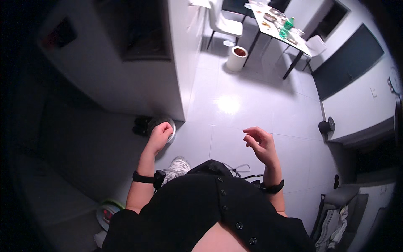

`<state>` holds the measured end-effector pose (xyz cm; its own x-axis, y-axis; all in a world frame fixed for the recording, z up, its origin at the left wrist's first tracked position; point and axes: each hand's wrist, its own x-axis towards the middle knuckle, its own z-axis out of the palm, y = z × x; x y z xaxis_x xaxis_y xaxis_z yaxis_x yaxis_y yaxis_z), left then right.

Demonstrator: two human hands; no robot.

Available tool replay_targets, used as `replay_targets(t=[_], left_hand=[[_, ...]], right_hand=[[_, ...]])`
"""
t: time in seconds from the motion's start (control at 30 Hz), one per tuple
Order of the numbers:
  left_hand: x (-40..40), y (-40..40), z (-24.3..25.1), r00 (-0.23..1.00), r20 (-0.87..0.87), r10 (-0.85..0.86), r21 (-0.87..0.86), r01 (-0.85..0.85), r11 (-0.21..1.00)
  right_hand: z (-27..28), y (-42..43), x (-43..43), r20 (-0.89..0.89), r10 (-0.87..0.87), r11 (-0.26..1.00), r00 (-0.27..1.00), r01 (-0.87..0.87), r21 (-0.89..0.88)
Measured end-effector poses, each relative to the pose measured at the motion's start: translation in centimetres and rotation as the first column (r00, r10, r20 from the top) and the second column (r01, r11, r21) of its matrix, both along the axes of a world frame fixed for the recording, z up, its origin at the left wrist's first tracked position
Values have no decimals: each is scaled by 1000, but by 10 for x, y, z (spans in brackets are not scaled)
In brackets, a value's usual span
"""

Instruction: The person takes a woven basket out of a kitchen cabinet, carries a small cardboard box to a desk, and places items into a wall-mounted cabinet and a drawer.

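My left hand (pixel 161 134) hangs in the air with its fingers curled together, in front of a round, light-rimmed container (pixel 173 136) on the floor by the wall corner. Nothing shows in it. My right hand (pixel 258 141) is raised over the tiled floor, its thumb and fingers apart and bent, holding nothing. A black strap with a small device sits on each forearm. Below my hands are my black buttoned top (pixel 201 201) and one patterned shoe (pixel 178 167).
Ahead stands a white table (pixel 266 30) with dishes and a green bottle (pixel 288 24). White chairs (pixel 228 27) flank it, and a white bin (pixel 236 60) is beside it. A wall (pixel 151 85) rises at left. Dark shoes (pixel 140 126) lie at its foot; a grey chair (pixel 341 201) stands lower right.
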<state>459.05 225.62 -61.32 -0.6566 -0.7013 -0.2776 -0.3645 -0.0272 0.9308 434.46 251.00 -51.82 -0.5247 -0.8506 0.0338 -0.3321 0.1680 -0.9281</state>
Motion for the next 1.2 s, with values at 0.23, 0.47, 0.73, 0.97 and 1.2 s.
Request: replay_targets(t=[0.23, 0.47, 0.73, 0.97, 1.2], left_hand=[[-185, -77, 11, 963, -51, -265, -35, 263, 964], [-424, -187, 34, 905, -111, -410, -167, 390, 905], [-607, -285, 81, 883, -168, -437, -227, 397, 889], [-658, -381, 54, 985, -170, 42, -81, -56, 995], [-684, -430, 87, 847, -227, 481, 51, -483, 874]], right_hand=[[-5, -48, -138, 132, -181, 976, 975, 194, -99], [-1, -152, -320, 77, -284, 955, 956, 289, -62], [-12, -260, -503, 229, -221, 971, 948, 236, -44], [-18, -414, -678, 305, 63, 995, 950, -83, 53], [17, -599, -764, 221, 498, 856, 839, -516, 31]])
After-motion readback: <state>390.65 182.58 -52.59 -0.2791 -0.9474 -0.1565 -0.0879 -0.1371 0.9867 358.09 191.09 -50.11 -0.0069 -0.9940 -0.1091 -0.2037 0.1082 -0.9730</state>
